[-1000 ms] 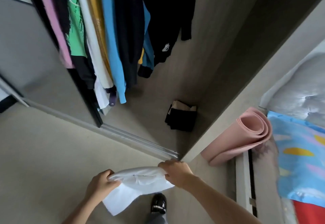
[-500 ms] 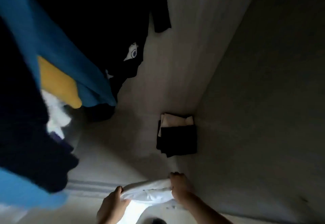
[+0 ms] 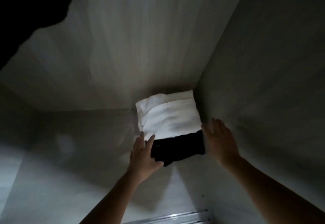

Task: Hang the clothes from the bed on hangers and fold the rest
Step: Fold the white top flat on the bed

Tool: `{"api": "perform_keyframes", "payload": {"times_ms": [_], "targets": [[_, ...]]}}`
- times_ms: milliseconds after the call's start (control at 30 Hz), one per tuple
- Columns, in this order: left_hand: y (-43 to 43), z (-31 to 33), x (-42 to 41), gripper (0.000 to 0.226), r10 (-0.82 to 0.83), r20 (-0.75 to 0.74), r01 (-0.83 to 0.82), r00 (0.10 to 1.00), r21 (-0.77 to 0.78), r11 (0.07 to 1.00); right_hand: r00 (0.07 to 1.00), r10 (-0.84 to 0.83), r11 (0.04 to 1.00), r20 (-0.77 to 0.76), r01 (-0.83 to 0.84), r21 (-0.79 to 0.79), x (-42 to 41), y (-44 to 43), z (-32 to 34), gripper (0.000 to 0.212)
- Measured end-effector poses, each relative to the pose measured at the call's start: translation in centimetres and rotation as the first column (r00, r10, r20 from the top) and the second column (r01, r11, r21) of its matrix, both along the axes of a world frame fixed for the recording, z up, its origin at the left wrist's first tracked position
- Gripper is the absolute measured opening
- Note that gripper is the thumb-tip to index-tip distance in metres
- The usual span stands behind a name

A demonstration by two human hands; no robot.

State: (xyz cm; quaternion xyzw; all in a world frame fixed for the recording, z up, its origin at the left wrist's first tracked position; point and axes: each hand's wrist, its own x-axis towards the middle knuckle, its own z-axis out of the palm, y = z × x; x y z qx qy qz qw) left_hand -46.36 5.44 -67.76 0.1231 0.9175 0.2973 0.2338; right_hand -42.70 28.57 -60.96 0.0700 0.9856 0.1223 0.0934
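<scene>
A folded white garment [image 3: 167, 114] lies on top of a folded black garment [image 3: 177, 147] in the back right corner of the wardrobe floor. My left hand [image 3: 143, 155] lies flat with straight fingers against the left edge of the stack, fingertips touching the white cloth. My right hand [image 3: 219, 141] is spread, fingers straight, beside the stack's right edge near the side wall. Neither hand holds anything.
The wardrobe's right side panel [image 3: 263, 65] stands close against the stack. The back panel [image 3: 140, 39] rises behind it. A dark hanging garment [image 3: 26, 4] fills the upper left. The metal sliding-door track [image 3: 175, 216] runs along the bottom edge.
I have leaned into the wardrobe. The white garment, carried between both hands before, now lies on the black stack, and both hands have let go and opened.
</scene>
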Motion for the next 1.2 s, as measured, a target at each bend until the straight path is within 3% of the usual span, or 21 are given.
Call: {"api": "perform_keyframes", "payload": {"times_ms": [100, 200, 400, 500, 700, 767, 900, 1100, 1200], "targets": [[-1.8, -1.0, 2.6, 0.092, -0.038, 0.147, 0.049, 0.988, -0.076, 0.996, 0.996, 0.065, 0.997, 0.060, -0.062, -0.052, 3.7, -1.5, -0.3, 0.074], [-4.0, 0.5, 5.3, 0.083, -0.019, 0.146, 0.052, 0.989, -0.223, 0.973, 0.990, 0.124, 0.985, 0.061, -0.115, -0.126, 6.8, -3.6, 0.8, 0.069], [-4.4, 9.3, 11.3, 0.072, 0.095, 0.186, -0.041, 0.978, -0.273, 0.961, 0.991, 0.083, 0.974, 0.103, -0.059, -0.220, 11.7, -7.0, 8.8, 0.070], [-3.6, 13.8, 14.4, 0.068, 0.093, 0.161, -0.050, 0.983, -0.254, 0.966, 0.994, 0.045, 0.972, 0.101, -0.020, -0.233, 14.0, -7.2, 13.6, 0.068], [-2.1, 24.9, 20.6, 0.057, 0.120, 0.315, -0.110, 0.941, -0.049, 0.993, 0.973, -0.174, 0.954, 0.151, 0.205, -0.220, 20.7, -8.8, 24.7, 0.059], [-1.9, 28.1, 22.5, 0.055, 0.053, 0.328, -0.064, 0.943, 0.021, 0.998, 0.968, -0.246, 0.932, 0.049, 0.250, -0.263, 23.9, -9.7, 27.8, 0.060], [-2.6, 32.9, 24.8, 0.052, -0.126, 0.267, 0.098, 0.956, 0.113, 0.989, 0.931, -0.366, 0.894, -0.004, 0.350, -0.281, 30.8, -11.5, 32.0, 0.059], [-1.7, 38.3, 27.6, 0.048, -0.404, 0.130, 0.388, 0.905, 0.135, 0.912, 0.736, -0.670, 0.737, -0.100, 0.642, -0.214, 42.2, -14.4, 35.3, 0.055], [-0.8, 40.1, 30.7, 0.046, -0.518, 0.095, 0.500, 0.850, 0.166, 0.850, 0.635, -0.736, 0.675, -0.232, 0.711, -0.196, 47.7, -16.6, 37.6, 0.057]]}}
